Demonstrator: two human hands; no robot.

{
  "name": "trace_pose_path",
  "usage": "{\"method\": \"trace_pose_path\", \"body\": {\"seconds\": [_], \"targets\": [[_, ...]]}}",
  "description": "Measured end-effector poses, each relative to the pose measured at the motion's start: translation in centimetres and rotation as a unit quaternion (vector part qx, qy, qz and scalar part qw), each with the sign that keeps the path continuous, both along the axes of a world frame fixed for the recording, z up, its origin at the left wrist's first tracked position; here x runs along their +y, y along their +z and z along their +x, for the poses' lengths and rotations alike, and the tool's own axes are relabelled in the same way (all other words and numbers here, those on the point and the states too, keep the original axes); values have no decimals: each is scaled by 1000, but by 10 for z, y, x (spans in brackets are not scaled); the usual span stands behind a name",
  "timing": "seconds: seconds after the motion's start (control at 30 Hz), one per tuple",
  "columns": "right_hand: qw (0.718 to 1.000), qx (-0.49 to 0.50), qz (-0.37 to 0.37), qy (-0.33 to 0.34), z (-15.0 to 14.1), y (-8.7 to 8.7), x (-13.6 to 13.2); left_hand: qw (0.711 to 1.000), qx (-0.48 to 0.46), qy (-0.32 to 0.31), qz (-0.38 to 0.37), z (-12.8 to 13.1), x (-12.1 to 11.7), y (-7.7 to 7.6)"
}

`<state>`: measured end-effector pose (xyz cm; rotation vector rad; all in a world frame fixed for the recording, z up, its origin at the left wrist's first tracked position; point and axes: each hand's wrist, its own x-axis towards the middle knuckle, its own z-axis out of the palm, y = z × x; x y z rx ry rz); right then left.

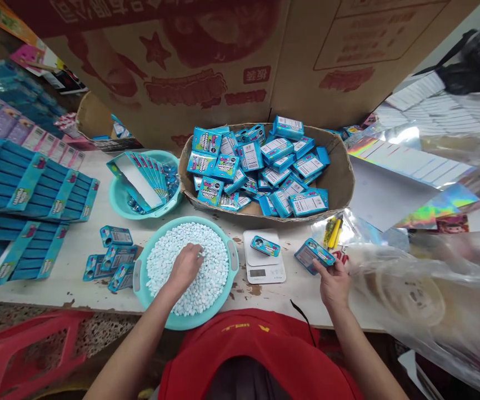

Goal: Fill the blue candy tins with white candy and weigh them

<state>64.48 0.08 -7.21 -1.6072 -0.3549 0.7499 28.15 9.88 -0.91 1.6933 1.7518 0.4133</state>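
Observation:
My left hand (186, 268) dips into a turquoise basin (138, 278), its fingers pinched together on small white candies (213, 266) that fill the basin. Just right of it, a white digital scale (271, 273) carries one small blue candy box (265, 245) lying on its pan. A similar blue box (309, 256) is gripped by my right hand (332, 280), thumb on the near side, close to the table top. Several more small boxes (115, 258) lie loose left of the basin.
Behind the basin, a cut-down carton (340, 172) holds many blue candy boxes. A smaller turquoise basin (119, 208) contains folded display cards. Blue display trays (35, 183) are stacked at left. A yellow cutter (335, 232), silvery sheets (394, 194) and plastic wrap (431, 294) lie at right.

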Motion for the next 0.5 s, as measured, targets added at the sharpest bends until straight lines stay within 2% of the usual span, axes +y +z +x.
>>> {"method": "trace_pose_path", "body": {"seconds": [0.07,0.13,0.17,0.27,0.33,0.4,0.5], "targets": [[1000,11,-11,-14,-1,-6,-3,997,-56,49,-15,-6,-2,3],[1000,12,-19,-20,-1,-9,-5,973,-169,146,-57,-15,-3,8],[999,10,-23,-19,-1,-10,-7,946,-243,199,-84,-21,-4,10],[999,-5,-33,-5,1,-14,-11,826,-446,314,-146,-34,-5,18],[999,-19,-34,4,1,-18,-13,774,-504,341,-175,-37,-3,23],[999,-28,-35,2,0,-22,-15,757,-508,351,-212,-34,2,25],[999,-29,-36,-13,-2,-29,-18,748,-508,329,-271,-20,14,29]]}}
